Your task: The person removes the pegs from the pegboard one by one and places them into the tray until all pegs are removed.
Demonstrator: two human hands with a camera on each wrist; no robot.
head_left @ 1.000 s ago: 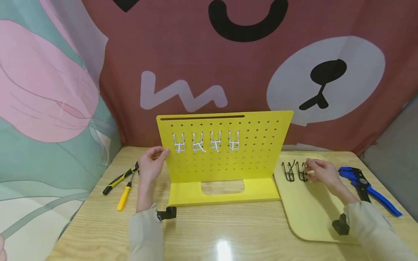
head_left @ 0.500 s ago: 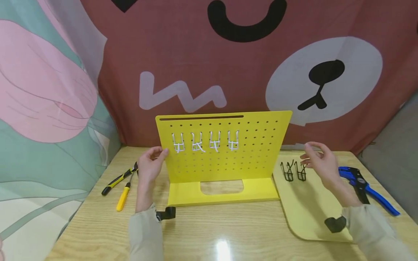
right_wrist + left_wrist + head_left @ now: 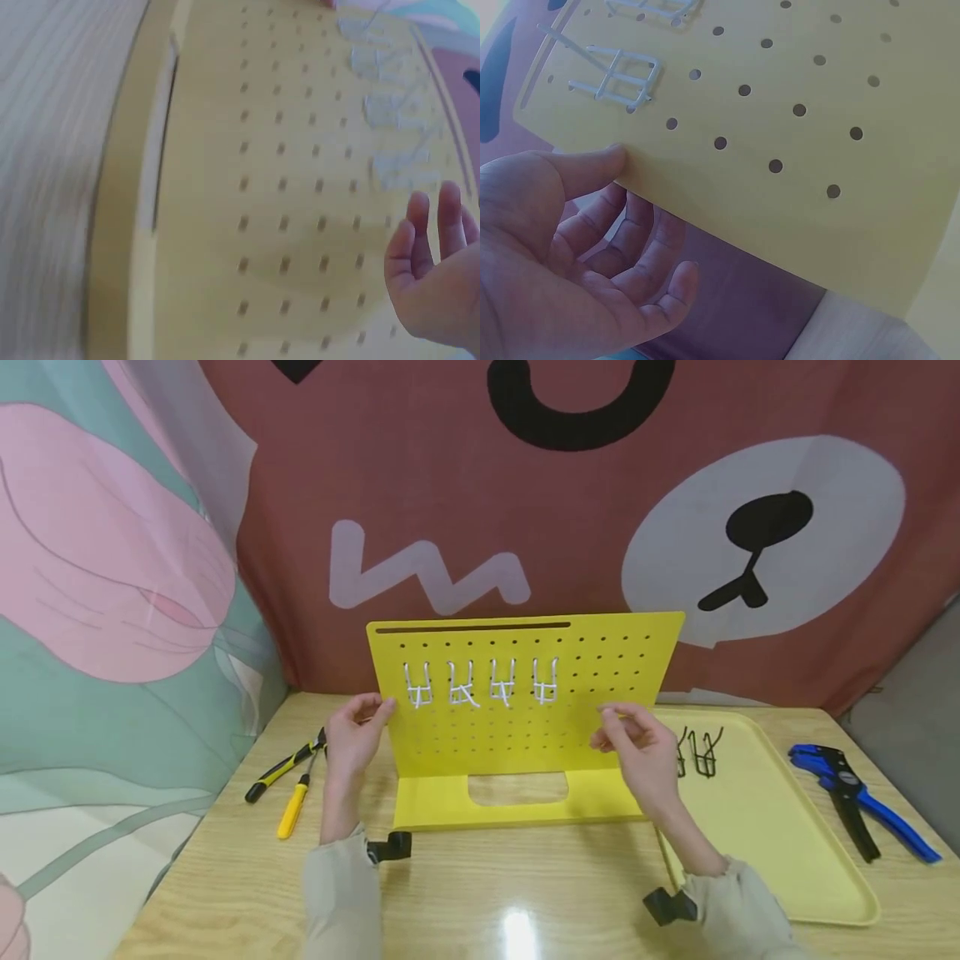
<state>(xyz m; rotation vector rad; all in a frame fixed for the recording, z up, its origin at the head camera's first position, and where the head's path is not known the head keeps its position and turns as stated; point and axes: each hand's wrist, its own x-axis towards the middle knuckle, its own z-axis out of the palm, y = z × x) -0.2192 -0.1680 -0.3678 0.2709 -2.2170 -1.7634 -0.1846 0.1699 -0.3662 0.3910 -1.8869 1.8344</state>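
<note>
A yellow pegboard (image 3: 480, 727) stands upright on its base, with several white wire hooks (image 3: 460, 683) hung in a row near its top left. My left hand (image 3: 356, 731) pinches the board's left edge; in the left wrist view its thumb lies on the front face and the other fingers are behind the edge. My right hand (image 3: 645, 760) is in front of the board's right part, fingers loosely bent, nothing seen in them. In the right wrist view those fingers (image 3: 421, 232) overlap the holes beside the last white hook. Two black wire hooks (image 3: 703, 756) lie on the tray, one partly hidden.
A pale yellow tray (image 3: 780, 835) lies right of the board. Beyond it is a blue and black wire stripper (image 3: 847, 789). On the left lie black and yellow pliers (image 3: 281, 772) and a yellow-handled screwdriver (image 3: 294, 810). A printed curtain (image 3: 570, 527) hangs behind the table.
My right hand has lifted off the black hooks on the tray and moved left to the front of the pegboard. My left hand still holds the board's edge.
</note>
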